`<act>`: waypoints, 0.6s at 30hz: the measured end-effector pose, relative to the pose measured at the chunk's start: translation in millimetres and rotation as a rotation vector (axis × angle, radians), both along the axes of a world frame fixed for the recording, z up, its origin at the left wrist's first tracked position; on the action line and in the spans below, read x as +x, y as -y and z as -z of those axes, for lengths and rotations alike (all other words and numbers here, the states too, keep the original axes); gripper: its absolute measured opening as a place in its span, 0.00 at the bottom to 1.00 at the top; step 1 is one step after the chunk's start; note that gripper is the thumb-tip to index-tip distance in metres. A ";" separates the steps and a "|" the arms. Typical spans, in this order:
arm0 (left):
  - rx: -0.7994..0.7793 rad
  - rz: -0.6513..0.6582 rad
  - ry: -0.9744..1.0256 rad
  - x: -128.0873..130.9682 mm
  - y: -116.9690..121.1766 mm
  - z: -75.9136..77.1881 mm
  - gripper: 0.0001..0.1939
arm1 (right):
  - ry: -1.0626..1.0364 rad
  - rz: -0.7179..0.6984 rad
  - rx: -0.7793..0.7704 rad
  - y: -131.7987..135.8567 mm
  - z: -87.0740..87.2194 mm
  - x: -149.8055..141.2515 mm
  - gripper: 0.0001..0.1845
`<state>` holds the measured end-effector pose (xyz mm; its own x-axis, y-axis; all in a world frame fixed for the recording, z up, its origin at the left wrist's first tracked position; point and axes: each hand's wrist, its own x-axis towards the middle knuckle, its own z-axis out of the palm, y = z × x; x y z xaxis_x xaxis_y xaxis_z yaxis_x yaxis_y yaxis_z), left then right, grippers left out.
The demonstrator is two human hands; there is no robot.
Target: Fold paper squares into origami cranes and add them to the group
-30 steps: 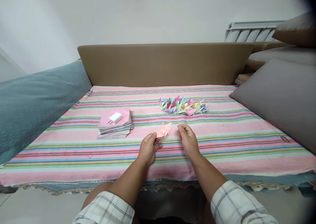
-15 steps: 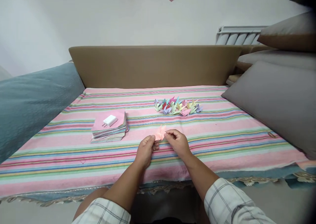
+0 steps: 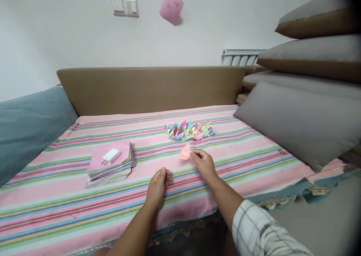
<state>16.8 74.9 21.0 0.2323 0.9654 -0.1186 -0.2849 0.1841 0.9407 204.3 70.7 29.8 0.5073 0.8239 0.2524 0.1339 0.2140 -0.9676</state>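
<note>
A peach-coloured paper crane is pinched at one edge between the thumb and index finger of my right hand. The crane hangs just above the striped cloth. My left hand is apart from it, lower and to the left, with curled fingers, the thumb resting against them and nothing visible in the grip. Beyond the hands lies a cluster of folded paper cranes in several colours. Left of my hands sits a stack of square coloured paper, with a white plug adapter on its top sheet.
The striped cloth covers the sofa seat, with a brown backrest behind. Grey cushions are piled on the right, and a blue-covered armrest is on the left. A pink note and light switches are on the wall.
My left hand has let go of the peach crane and drawn back to the lower left. The right hand alone holds it now. The view has tilted up and turned right.
</note>
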 end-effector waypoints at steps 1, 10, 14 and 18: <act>0.005 0.002 -0.007 -0.3 -0.5 0.7 0.24 | -0.017 0.036 -0.003 -2.3 -2.1 8.6 0.17; 0.071 0.070 -0.130 -2.9 -2.0 3.4 0.22 | 0.033 0.427 -0.023 -44.2 -27.7 145.3 0.18; 0.067 0.055 -0.200 -2.8 -0.8 1.1 0.23 | 0.016 0.574 -0.064 -71.4 -31.7 190.9 0.17; 0.079 0.086 -0.260 -5.0 0.1 1.2 0.23 | 0.003 0.661 -0.131 -93.4 -21.8 216.9 0.16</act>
